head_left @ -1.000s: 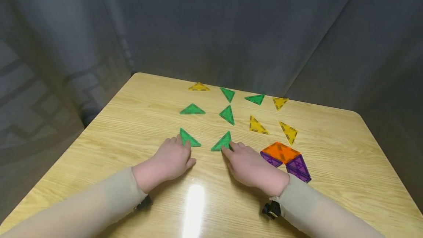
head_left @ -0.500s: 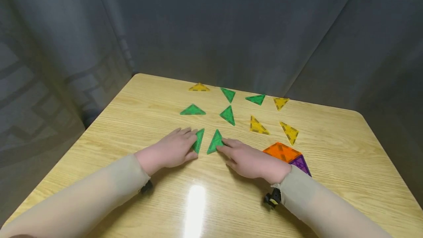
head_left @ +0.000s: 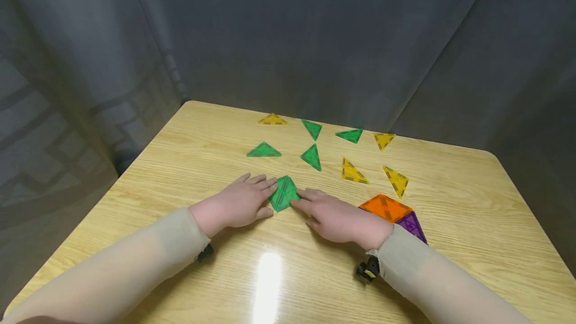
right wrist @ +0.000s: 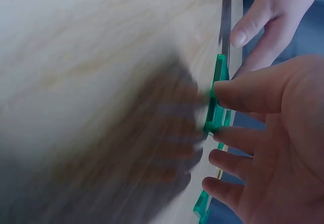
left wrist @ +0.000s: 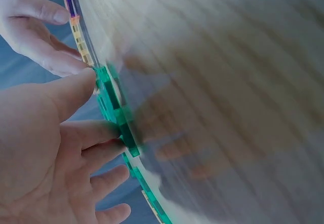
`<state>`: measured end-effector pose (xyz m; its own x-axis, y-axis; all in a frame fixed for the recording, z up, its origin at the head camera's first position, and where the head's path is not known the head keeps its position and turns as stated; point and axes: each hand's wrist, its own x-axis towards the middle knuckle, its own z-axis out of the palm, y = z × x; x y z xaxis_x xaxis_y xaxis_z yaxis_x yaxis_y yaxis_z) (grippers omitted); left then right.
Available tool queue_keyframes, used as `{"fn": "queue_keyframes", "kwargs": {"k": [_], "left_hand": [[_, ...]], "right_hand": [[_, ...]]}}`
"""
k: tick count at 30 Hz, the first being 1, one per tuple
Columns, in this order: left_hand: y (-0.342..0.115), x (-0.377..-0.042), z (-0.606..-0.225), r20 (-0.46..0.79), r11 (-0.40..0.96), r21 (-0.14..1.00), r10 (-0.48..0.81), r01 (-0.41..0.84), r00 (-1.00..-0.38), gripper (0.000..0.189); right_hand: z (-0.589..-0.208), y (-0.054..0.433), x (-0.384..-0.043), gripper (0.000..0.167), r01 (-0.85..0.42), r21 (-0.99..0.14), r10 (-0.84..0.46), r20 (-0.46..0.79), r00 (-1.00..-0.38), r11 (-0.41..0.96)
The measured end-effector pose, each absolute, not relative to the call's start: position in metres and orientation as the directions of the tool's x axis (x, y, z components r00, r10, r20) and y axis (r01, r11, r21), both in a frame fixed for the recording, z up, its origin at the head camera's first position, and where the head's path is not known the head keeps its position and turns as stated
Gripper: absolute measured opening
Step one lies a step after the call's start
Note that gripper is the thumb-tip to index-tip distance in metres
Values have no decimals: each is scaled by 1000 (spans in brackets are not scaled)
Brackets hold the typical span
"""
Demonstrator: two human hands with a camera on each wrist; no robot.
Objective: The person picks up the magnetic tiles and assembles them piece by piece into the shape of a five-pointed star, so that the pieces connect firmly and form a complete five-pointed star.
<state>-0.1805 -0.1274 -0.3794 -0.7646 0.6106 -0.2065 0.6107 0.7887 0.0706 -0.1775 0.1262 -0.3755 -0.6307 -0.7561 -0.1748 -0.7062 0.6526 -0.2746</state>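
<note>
Two translucent green triangular magnetic tiles lie flat on the table, long sides together in a kite shape. My left hand, fingers spread and fairly straight, touches the left green tile with its forefinger; the thumb is by the near corner. From the other side my right hand rests its extended fingertips on the right green tile. In the left wrist view, the green tile edge shows by the thumb and forefinger. The right wrist view shows the right thumb overlapping the green tiles.
Loose green triangles and yellow triangles lie spread toward the table's far edge. Beside the right forearm sits an orange piece joined to a purple piece, partly covered by the arm. A dark curtain hangs behind the table.
Both hands have turned and slid their green tiles inward, the left hand moving right and the right hand slightly left. The gap between the two tiles has closed.
</note>
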Motion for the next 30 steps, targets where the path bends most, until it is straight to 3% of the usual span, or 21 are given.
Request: {"fn": "queue_keyframes", "kwargs": {"k": [13,21,25,30], "left_hand": [[-132,-188,-375,-153,782,139,623,607,-767,69],[-170,-252,-352,-80,844,335,467,418,-880,46],[-180,-281,-353,-88,834,359,477,419,-875,46],[-185,-303,-366,-86,784,413,540,464,-837,41]], "right_hand": [[-373,130,-186,55,-702,-302,-760,-156,-631,645],[-352,146,-234,55,-567,-359,-653,-191,-733,742],[-348,148,-268,56,-525,-345,-599,-159,-785,778],[-357,142,-300,57,-548,-336,-606,-90,-791,766]]}}
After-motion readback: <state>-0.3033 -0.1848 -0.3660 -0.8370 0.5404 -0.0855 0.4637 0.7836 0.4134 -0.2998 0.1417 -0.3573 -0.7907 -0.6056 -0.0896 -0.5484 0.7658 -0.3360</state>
